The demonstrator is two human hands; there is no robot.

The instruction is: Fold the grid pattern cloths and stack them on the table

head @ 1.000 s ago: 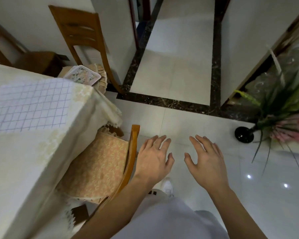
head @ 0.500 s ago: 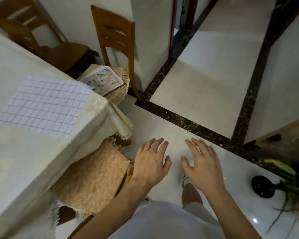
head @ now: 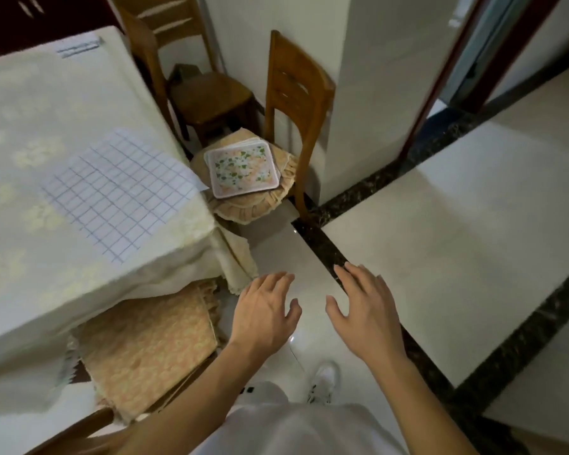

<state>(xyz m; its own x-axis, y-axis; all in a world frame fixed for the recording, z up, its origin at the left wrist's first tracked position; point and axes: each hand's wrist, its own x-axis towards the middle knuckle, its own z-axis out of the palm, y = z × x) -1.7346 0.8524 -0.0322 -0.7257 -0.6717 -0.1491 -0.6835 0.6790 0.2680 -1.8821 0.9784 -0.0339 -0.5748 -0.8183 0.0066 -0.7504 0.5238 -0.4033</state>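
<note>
One grid cloth [head: 119, 192] lies flat on the table [head: 30, 103]. Both hands, left hand [head: 263, 318] and right hand [head: 367, 313], hover spread and empty beside three chairs.

Count: one grid cloth [head: 119, 193], one table [head: 30, 126], three chairs, one floral stack [head: 242, 169], two hands, one shoe [head: 324, 380].

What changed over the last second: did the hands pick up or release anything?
Nothing was taken or let go. The view swung left: the plant left the frame, and the chair with the floral stack came fully into view. The left hand and right hand stay open and empty over the floor; the grid cloth still lies flat on the table.
</note>
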